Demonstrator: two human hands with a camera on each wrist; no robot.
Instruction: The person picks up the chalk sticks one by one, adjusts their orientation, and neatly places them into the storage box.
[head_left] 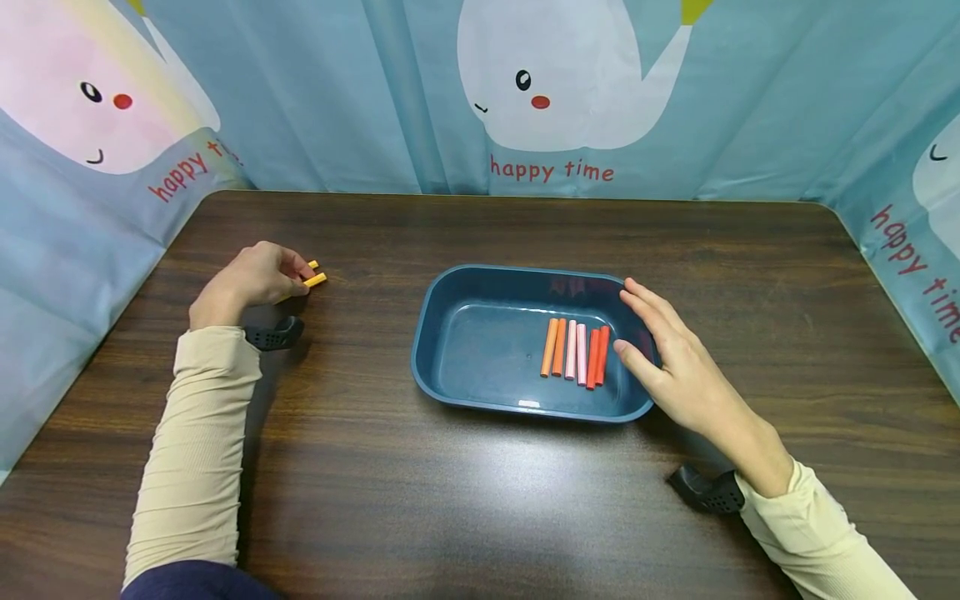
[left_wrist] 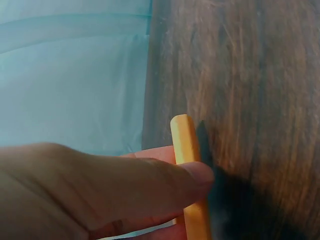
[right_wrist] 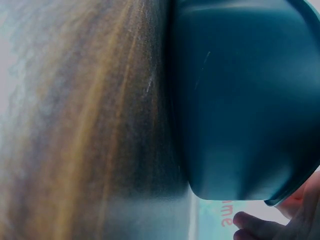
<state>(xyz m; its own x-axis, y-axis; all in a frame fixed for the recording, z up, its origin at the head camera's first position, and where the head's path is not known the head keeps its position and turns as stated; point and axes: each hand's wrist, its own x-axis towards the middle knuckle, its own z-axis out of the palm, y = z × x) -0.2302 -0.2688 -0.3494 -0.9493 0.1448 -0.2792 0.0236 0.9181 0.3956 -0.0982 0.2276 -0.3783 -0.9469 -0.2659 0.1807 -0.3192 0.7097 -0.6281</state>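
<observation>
My left hand is low over the table's left side, pinching a yellow chalk-like stick between thumb and fingers. A second yellow stick shows just beyond it, its other end hidden by the fingers. At the right end of a dark blue plastic basin, my right hand rests against the rim, fingers fairly straight and thumb over the edge. Inside the basin, towards the right, orange sticks, pink sticks and red sticks lie side by side in a row.
The dark wooden table carries the basin near its middle. A light blue curtain with whale pictures hangs along the back and both sides. Black wrist straps sit on both forearms.
</observation>
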